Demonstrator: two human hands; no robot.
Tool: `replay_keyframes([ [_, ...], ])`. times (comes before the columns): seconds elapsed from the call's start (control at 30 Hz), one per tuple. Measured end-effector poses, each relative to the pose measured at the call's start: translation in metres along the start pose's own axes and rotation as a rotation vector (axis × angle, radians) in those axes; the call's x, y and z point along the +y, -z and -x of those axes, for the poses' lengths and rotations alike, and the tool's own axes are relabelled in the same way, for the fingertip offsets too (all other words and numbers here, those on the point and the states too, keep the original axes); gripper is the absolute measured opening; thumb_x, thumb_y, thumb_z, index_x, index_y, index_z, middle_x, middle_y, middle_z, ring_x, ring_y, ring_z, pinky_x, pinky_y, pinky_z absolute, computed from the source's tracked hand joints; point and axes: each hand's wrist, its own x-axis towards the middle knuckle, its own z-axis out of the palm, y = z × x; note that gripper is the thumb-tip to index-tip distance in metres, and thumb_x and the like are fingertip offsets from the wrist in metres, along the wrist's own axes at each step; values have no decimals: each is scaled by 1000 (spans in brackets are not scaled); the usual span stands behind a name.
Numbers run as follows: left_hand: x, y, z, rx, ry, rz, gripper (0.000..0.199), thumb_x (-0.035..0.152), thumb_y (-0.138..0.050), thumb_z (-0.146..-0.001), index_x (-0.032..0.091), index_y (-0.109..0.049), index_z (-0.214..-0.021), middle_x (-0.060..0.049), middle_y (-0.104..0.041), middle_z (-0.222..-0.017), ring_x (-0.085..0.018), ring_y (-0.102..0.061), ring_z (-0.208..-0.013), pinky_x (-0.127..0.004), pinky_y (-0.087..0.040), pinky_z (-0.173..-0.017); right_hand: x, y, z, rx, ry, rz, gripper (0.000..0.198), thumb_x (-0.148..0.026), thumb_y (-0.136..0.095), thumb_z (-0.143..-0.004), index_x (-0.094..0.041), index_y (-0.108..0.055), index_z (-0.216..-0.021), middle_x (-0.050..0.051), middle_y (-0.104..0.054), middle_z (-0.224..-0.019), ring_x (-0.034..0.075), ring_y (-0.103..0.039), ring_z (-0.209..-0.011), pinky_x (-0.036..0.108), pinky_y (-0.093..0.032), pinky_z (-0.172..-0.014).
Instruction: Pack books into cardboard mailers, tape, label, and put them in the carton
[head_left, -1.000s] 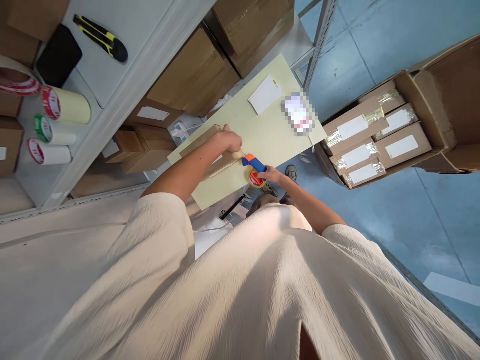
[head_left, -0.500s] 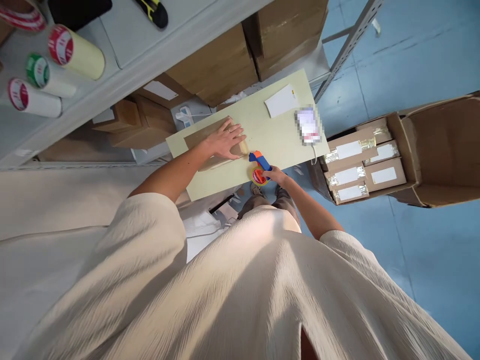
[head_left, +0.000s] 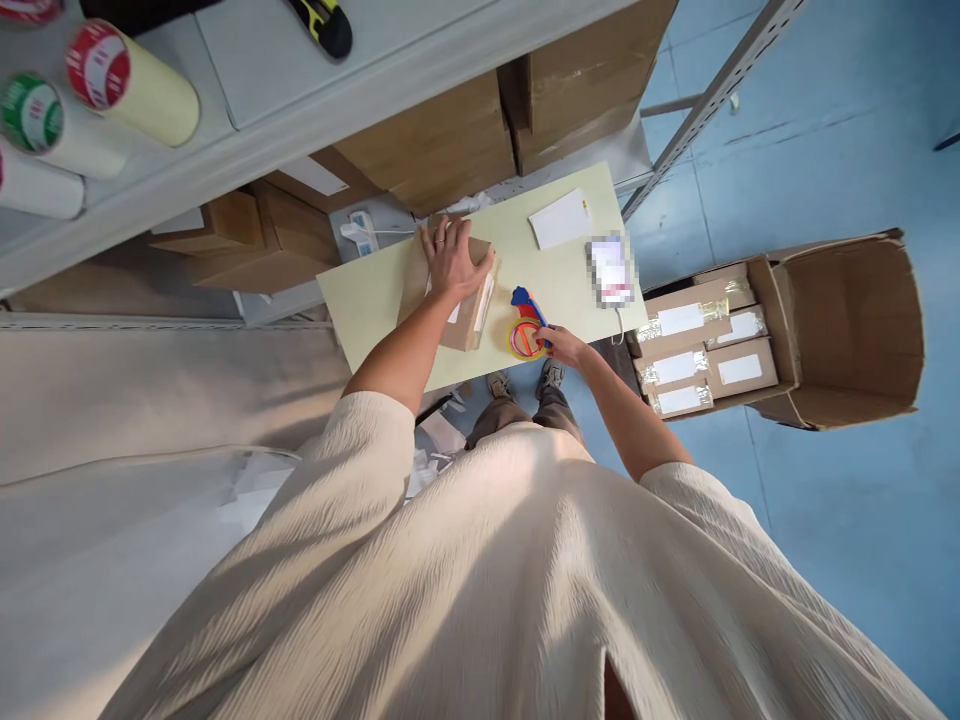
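A brown cardboard box (head_left: 474, 322) rests at an angle on the pale yellow tabletop (head_left: 364, 310). My left hand (head_left: 455, 265) grips it from above, fingers over its far part and thumb on the right side. Some white shows on the box under and beside the hand. My right hand (head_left: 564, 345) holds a blue and orange tape dispenser (head_left: 526, 335) with a roll of yellowish tape, just right of the box and apart from it. Farther right on the tabletop lie a white card or flat packet (head_left: 560, 220) and a blurred-out phone-like device (head_left: 611, 270) with a white cable.
A large open carton (head_left: 784, 325) with several labelled boxes stands on the blue floor at right. Above the table a grey shelf (head_left: 420, 45) carries tape rolls (head_left: 142, 85) and a yellow-black cutter (head_left: 326, 25). Big cartons (head_left: 435, 140) stand behind the tabletop.
The box has been turned and tipped up from lying flat, and my left hand has gone from spread flat to gripping it. The dispenser has swung more upright, slightly away from the box.
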Motion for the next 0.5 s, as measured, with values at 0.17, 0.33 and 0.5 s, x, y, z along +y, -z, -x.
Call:
replay_keyframes([
  [0.17,10,-6,-34,96,265,-28,90,85,-47,-110,9,-71,-152,-12,-69,-165,-29,16,-176,-61,10,-133,15,14,13,-46,-32,-20,39,-43,-89,-69,-23,-70,-96,2,-75,-89,19,-66,-85,26,-50,-71],
  [0.33,14,-8,-55,259,463,28,77,72,-44,-118,18,-56,-171,-10,-47,-187,-34,-1,-180,-65,0,-139,22,19,12,-15,-14,-70,42,-43,-84,-65,-23,-70,-100,2,-76,-95,18,-66,-88,24,-48,-71],
  [0.5,-2,3,-20,157,135,41,93,72,-65,-106,29,-38,-184,-14,-31,-195,-40,-10,-183,-67,-9,-144,26,20,9,-6,-4,-40,41,-45,-84,-65,-23,-70,-96,2,-75,-91,18,-64,-85,25,-48,-72],
])
